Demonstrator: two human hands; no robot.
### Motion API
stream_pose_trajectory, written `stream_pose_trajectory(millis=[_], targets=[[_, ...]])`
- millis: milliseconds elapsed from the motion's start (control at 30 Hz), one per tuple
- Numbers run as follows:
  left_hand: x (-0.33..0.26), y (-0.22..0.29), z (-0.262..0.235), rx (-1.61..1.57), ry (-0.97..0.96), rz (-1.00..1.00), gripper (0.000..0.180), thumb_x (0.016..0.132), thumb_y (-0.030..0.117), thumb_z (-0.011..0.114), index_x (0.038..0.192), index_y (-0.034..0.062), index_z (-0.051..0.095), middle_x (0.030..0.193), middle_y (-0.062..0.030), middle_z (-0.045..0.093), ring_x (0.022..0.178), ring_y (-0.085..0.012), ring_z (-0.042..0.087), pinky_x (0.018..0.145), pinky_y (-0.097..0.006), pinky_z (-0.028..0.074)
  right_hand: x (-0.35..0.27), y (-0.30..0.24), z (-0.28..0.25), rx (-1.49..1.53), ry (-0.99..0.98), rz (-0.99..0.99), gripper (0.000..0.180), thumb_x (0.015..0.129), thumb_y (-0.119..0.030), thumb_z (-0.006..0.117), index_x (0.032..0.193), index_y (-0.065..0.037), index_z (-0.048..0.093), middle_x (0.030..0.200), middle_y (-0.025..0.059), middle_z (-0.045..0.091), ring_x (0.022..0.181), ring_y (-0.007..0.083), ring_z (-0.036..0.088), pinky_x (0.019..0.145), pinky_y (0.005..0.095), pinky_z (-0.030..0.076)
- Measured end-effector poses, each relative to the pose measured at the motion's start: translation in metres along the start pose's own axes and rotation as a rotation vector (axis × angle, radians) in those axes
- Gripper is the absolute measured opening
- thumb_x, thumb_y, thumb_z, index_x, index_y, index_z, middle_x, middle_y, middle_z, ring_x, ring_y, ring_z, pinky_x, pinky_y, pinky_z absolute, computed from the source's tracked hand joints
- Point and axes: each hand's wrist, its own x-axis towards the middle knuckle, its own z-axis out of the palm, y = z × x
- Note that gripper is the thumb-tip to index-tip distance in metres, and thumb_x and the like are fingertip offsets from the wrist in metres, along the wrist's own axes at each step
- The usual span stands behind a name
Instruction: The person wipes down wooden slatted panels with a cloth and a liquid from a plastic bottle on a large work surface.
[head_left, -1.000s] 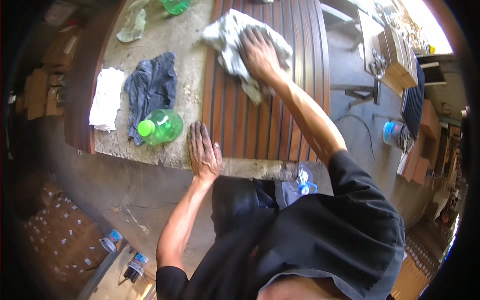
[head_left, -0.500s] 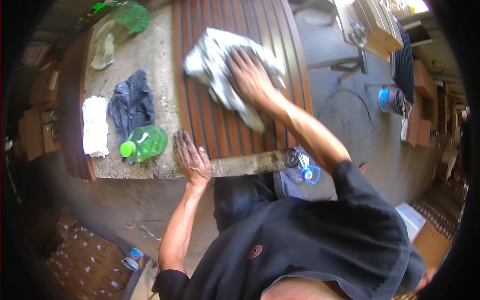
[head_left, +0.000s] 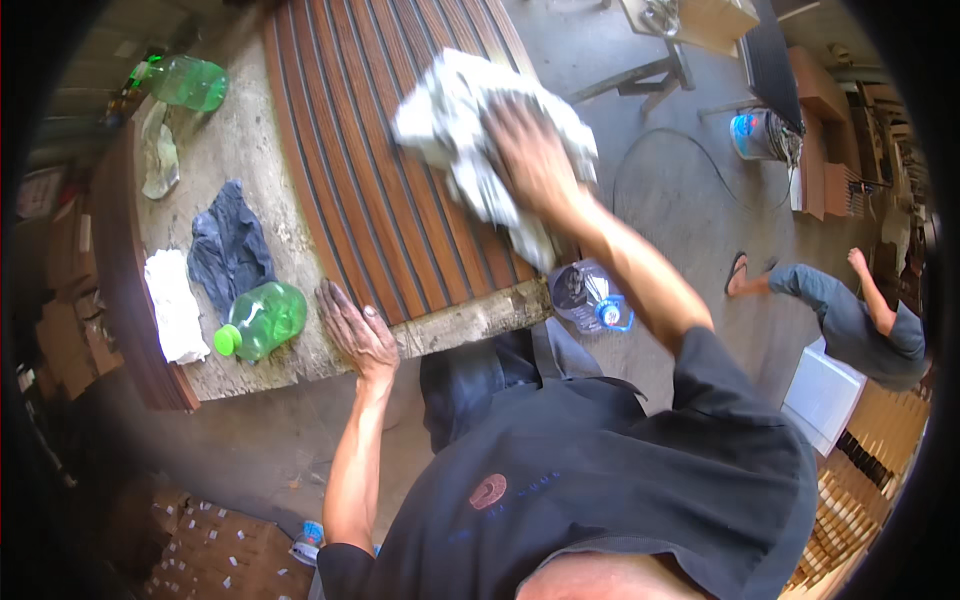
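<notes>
A dark brown slatted wood panel with black grooves lies on a worn workbench. My right hand is pressed onto a bunched white rag over the panel's right side, its fingers slightly blurred and partly sunk in the cloth. Flat at the panel's near left corner rests my left hand, fingers extended, holding nothing. Just left of it a green plastic bottle lies on its side. Next to that are a dark grey cloth and a folded white cloth.
Another green bottle and a crumpled pale cloth lie at the bench's far left. A clear jug with a blue handle stands below the near edge. A bucket sits on the floor at right; another person is near a white box.
My view has turned, so the bench appears tilted and shifted left. The rag and my right hand sit nearer the panel's right edge. Another person has come into view at right.
</notes>
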Motion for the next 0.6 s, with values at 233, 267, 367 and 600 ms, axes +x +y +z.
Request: stream_pose_trajectory(millis=[233,267,367,600], targets=[[-0.015,-0.016,-0.001,0.056,-0.029,-0.087,0.059,0.105,0.024,0.035,0.155,-0.008,0.028,0.159,-0.0283,0.033,0.149,-0.0441,0.03,0.123,-0.053,0.022,0.037,-0.009,0.017,-0.006,0.041,-0.007,0.053,0.097,-0.015,0.046,0.146,0.007,0.044,0.155,0.0265,0.04,0.147,0.0393,0.035,0.123,0.0516,0.025],[-0.013,-0.014,0.0,0.022,-0.021,-0.068,0.06,0.105,0.025,0.036,0.155,-0.0077,0.027,0.159,-0.0282,0.032,0.149,-0.0436,0.028,0.123,-0.053,0.021,-0.013,-0.02,0.012,0.015,0.021,-0.009,0.053,0.096,-0.014,0.049,0.144,0.007,0.046,0.154,0.0281,0.04,0.146,0.0417,0.035,0.121,0.0528,0.027],[-0.003,-0.001,-0.006,-0.006,-0.032,-0.063,0.061,0.104,0.024,0.037,0.156,-0.0073,0.026,0.16,-0.0285,0.03,0.15,-0.0437,0.027,0.124,-0.053,0.02,-0.117,-0.041,-0.027,0.12,-0.078,0.03,0.054,0.097,-0.017,0.05,0.146,0.005,0.044,0.157,0.0264,0.038,0.148,0.0419,0.034,0.12,0.0534,0.027],[-0.001,-0.002,-0.006,-0.009,-0.04,-0.06,0.061,0.105,0.024,0.035,0.155,-0.008,0.026,0.159,-0.0299,0.03,0.149,-0.0455,0.027,0.123,-0.055,0.021,0.1,0.029,0.011,-0.001,0.177,-0.008,0.053,0.102,-0.023,0.041,0.147,0.005,0.043,0.156,0.0262,0.04,0.147,0.0406,0.035,0.121,0.0509,0.027]])
